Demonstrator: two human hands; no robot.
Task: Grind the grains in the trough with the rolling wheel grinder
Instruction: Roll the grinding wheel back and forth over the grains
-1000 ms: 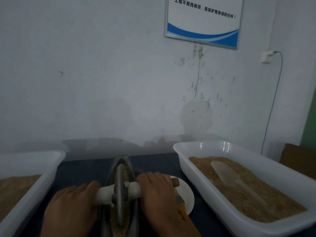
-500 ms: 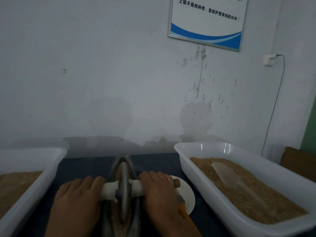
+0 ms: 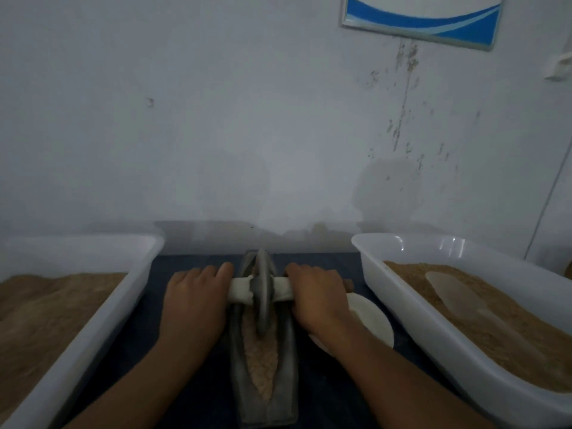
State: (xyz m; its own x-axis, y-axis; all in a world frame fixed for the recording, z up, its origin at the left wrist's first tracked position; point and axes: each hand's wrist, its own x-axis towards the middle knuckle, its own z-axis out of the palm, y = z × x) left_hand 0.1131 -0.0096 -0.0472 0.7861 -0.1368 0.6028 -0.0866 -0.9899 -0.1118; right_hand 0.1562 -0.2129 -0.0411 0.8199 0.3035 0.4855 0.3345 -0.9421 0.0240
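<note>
Nearest, the dark trough (image 3: 266, 366) lies lengthwise between two white tubs, its channel full of pale grains (image 3: 260, 357) that look only partly crushed; grinding seems underway, with more passes left. Farther on, the left hand (image 3: 198, 300) and right hand (image 3: 315, 297) each curl round the axle of the rolling wheel grinder (image 3: 262, 292); its wheel sits in the trough's far half.

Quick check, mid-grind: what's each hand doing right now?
Left hand: closed around the left end of the roller handle.
Right hand: closed around the handle's right end, wheel in the trough.
</note>
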